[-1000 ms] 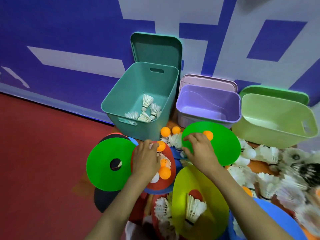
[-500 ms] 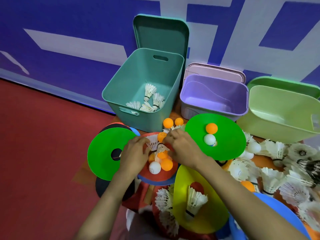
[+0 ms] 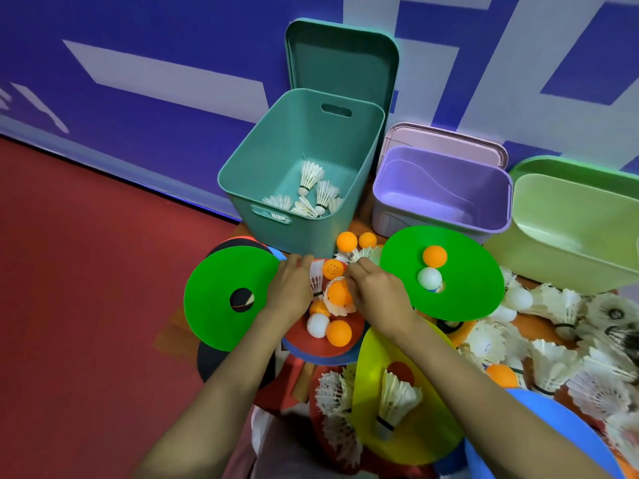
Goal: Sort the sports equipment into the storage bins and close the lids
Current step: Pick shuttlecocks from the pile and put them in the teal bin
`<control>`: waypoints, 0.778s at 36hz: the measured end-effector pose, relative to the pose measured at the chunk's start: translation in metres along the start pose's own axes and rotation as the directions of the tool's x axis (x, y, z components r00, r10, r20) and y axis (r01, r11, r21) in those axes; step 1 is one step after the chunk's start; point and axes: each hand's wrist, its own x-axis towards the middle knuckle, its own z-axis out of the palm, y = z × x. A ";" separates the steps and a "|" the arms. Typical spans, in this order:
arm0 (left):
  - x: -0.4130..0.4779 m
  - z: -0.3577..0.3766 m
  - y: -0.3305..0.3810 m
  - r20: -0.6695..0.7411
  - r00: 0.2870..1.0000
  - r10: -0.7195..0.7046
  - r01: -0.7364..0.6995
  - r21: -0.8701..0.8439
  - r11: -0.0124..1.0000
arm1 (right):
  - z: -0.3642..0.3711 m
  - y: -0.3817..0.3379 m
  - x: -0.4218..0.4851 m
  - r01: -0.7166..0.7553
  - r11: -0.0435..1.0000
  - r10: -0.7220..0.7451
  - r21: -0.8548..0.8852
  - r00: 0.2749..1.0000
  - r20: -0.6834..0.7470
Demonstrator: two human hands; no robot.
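Observation:
A teal bin (image 3: pixel 249 188) stands open with several white shuttlecocks (image 3: pixel 311 191) in its bottom. In front of it a red disc (image 3: pixel 321 345) carries orange balls (image 3: pixel 339 332), a white ball (image 3: pixel 317 324) and shuttlecocks. Both hands are over this disc. My left hand (image 3: pixel 290 288) grips a white shuttlecock (image 3: pixel 316 276) at its fingertips. My right hand (image 3: pixel 377 292) curls its fingers onto a second shuttlecock (image 3: pixel 340 307) that has an orange ball sitting in its feathers. The purple bin (image 3: pixel 442 219) and the light green bin (image 3: pixel 574 243) are open.
Teal lid (image 3: pixel 342 57), purple lid (image 3: pixel 446 140) and green lid (image 3: pixel 553 164) lean behind their bins. Green discs lie left (image 3: pixel 214 299) and right (image 3: pixel 463 278), the right one holding two balls. A yellow disc (image 3: pixel 415 440) holds a shuttlecock. Many shuttlecocks (image 3: pixel 570 340) pile at right.
My right hand left the right green disc and came leftward onto the red disc, uncovering two balls there. My left hand shifted slightly and now has a shuttlecock at its fingers.

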 end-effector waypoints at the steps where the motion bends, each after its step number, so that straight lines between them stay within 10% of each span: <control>1: 0.002 0.000 0.001 0.015 1.000 -0.006 0.006 0.012 1.000 | 0.000 0.000 -0.001 0.005 1.000 -0.005 0.002 1.000 0.003; 14: -0.016 -0.009 -0.001 -0.322 0.943 0.077 -0.091 -0.027 0.996 | 0.003 -0.001 -0.002 0.020 0.997 -0.014 -0.078 0.997 0.077; 28: -0.043 -0.024 0.000 -0.733 0.557 0.390 -0.513 0.066 0.856 | -0.014 0.001 0.000 -0.005 1.000 0.005 -0.002 0.996 0.085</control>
